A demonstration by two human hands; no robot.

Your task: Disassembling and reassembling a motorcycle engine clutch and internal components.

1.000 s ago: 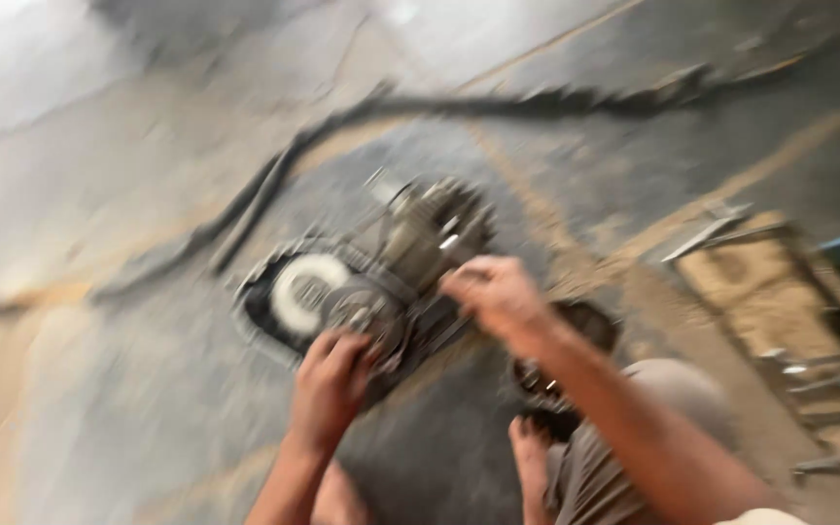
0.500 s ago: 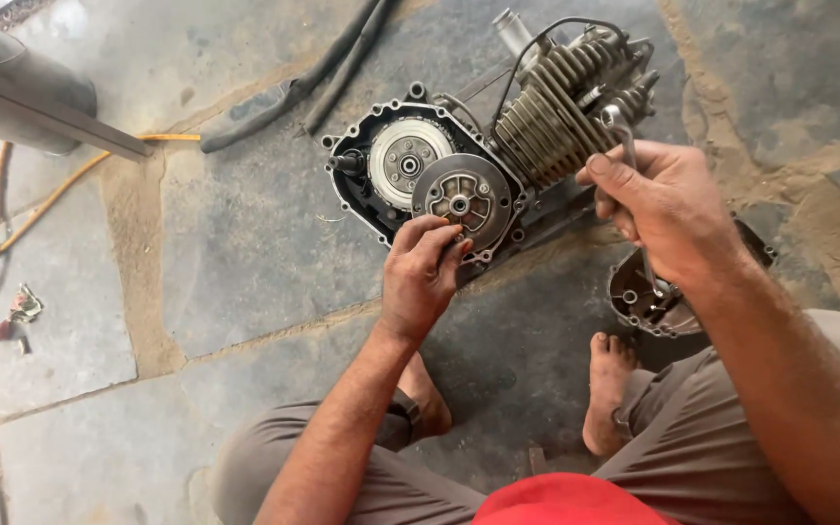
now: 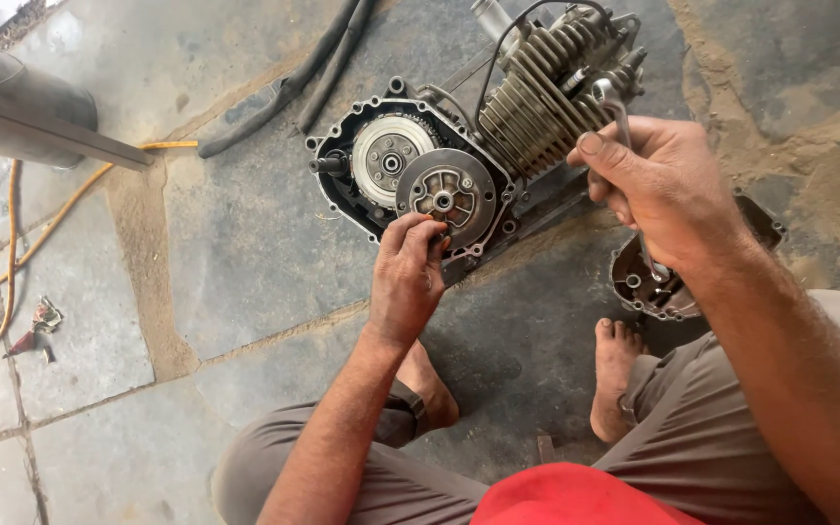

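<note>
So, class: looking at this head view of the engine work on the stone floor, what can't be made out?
- Wrench: its lower shaft is hidden inside the right hand.
- Engine: its top is cut off by the upper edge.
- Removed cover: largely hidden behind the right forearm.
- Clutch plate: its lower rim is covered by the left hand fingertips.
- Yellow hose: runs off the left edge.
</note>
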